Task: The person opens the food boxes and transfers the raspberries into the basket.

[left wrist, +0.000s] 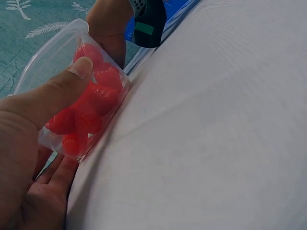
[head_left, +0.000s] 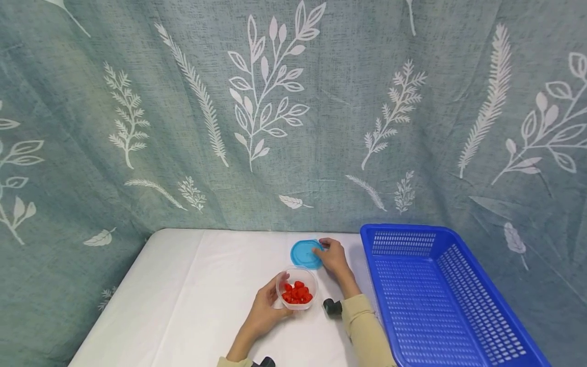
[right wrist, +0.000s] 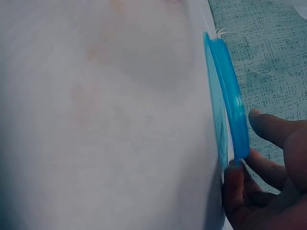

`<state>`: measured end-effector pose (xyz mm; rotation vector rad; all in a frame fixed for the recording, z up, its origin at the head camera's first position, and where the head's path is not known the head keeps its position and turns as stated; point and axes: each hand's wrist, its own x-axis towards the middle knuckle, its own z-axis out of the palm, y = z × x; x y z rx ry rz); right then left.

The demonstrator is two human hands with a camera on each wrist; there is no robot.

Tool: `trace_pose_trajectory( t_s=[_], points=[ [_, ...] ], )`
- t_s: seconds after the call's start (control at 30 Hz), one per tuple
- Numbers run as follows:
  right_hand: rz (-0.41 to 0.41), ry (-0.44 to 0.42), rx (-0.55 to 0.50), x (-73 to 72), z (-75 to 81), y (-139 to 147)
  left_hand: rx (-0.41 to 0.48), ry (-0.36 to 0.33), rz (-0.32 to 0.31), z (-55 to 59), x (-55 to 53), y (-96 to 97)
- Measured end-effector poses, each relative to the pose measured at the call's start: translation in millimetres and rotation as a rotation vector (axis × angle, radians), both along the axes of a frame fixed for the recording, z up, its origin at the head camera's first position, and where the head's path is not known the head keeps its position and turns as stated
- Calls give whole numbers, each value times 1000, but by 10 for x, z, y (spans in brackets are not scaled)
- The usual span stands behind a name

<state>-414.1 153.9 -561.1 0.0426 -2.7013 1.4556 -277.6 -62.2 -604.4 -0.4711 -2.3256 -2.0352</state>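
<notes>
My left hand grips a clear plastic container by its side. In the left wrist view the thumb lies along the clear wall and the other fingers are behind and below. Inside sit several bumpy red berry-like pieces. Behind the container, a round blue lid lies on the white cloth. My right hand is at the lid's right edge, its thumb over the top and its fingers curled at the rim. The right wrist view shows fingertips touching the rim of the lid.
A large blue plastic basket with slotted walls stands on the right, close to my right forearm. White cloth covers the table. Behind it hangs a green curtain with white leaf prints. Each wrist carries a dark camera.
</notes>
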Motion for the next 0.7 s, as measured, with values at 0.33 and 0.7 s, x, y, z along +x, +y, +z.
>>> trace_pose_trajectory(
  t_s=[0.33, 0.7],
  points=[
    [1, -2, -44, 138, 55, -1, -10, 9, 8, 7, 18, 9],
    [-10, 162, -186, 377, 198, -34, -14, 15, 13, 32, 18, 19]
  ],
)
